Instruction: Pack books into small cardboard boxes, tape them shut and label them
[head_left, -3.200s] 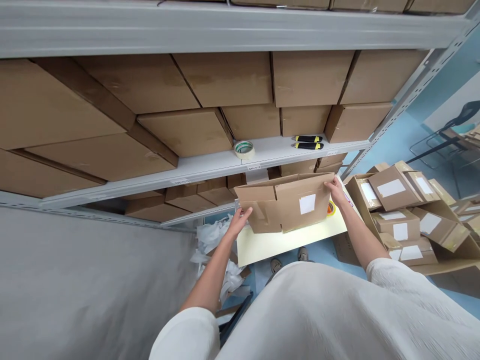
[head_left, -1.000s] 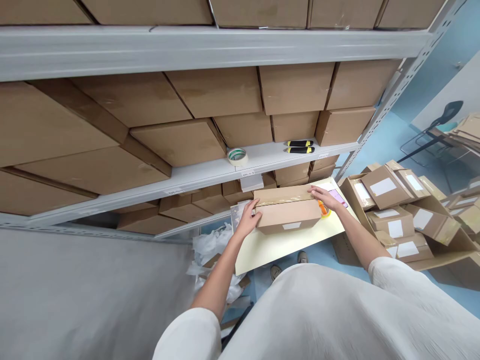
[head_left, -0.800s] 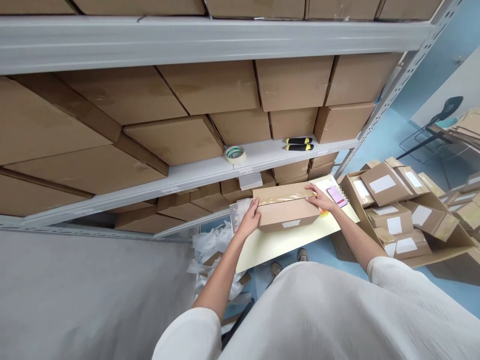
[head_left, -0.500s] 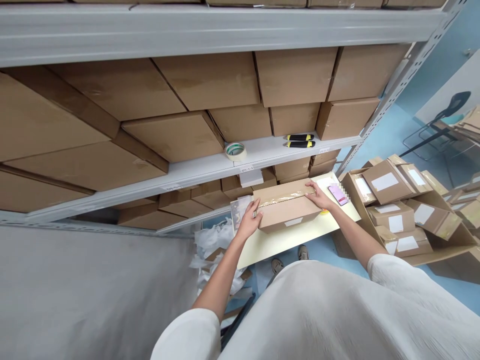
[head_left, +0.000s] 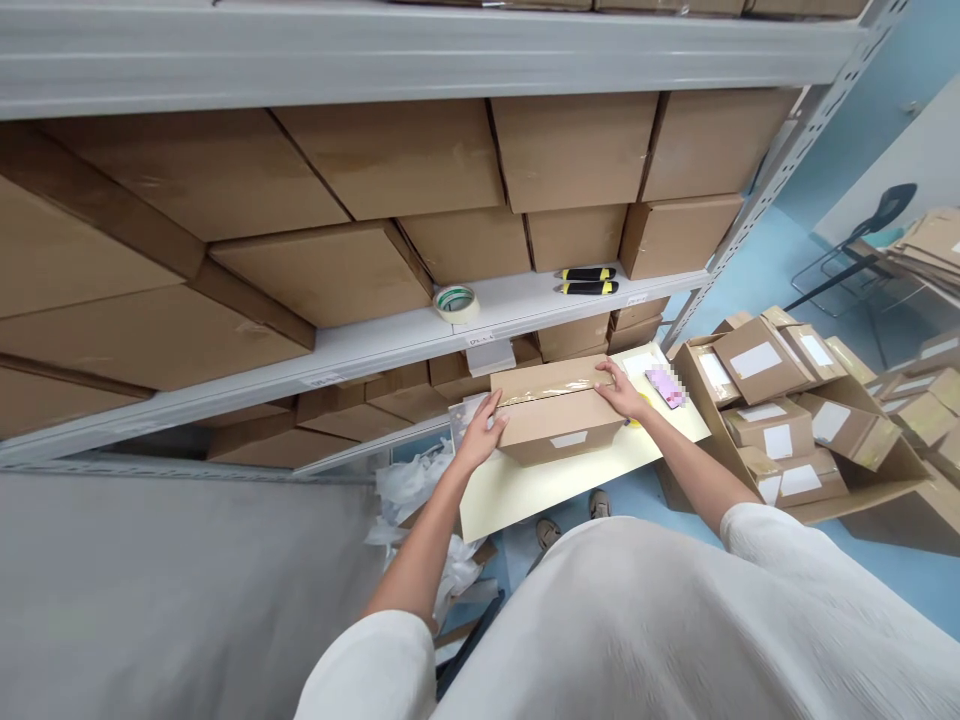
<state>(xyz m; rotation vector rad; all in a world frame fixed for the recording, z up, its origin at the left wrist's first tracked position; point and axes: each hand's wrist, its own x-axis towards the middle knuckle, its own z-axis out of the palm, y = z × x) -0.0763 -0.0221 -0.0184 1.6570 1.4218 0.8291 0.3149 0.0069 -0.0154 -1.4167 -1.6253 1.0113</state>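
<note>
A brown cardboard box (head_left: 559,415) with clear tape along its top seam and a white label on its near side rests on a pale yellow board (head_left: 517,495). My left hand (head_left: 480,432) grips the box's left end, thumb apart from the fingers. At the right end, my right hand (head_left: 621,390) holds the top edge, its fingertips on the taped face. Just right of that hand lies a phone (head_left: 664,386) with a pink screen. Something yellow, partly hidden, shows beneath my right wrist.
Shelves packed with cartons (head_left: 577,150) stand ahead, their metal beam (head_left: 375,335) carrying a tape roll (head_left: 455,304) and two black-yellow cutters (head_left: 589,287). At right is a large open carton (head_left: 885,495) of labelled boxes. White plastic wrap (head_left: 416,485) lies lower left.
The whole view has shifted slightly, so most things appear a little further left. Both hands remain on the box, with little change in their hold.
</note>
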